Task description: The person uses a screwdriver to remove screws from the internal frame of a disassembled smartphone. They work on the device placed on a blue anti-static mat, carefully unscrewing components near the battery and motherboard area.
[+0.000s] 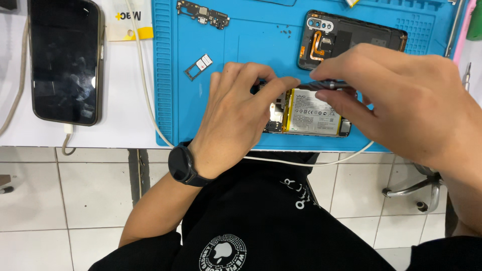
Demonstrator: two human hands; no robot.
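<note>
Over blue mat point(241, 40), right hand point(401, 95) pinches screwdriver point(326, 86); left hand point(236, 115) steadies opened phone point(311, 113), grip loose.

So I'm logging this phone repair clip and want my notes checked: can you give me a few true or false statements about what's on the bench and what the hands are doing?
1. The opened phone with its battery showing lies on a blue mat. True.
2. The right hand is empty. False: it holds a slim tool over the opened phone.
3. The left hand rests at the opened phone, a dark watch on its wrist. True.
4. The SIM tray sits inside the phone. False: it lies loose on the mat.
5. A dark smartphone lies off the mat, with a cable plugged in. True.
</note>
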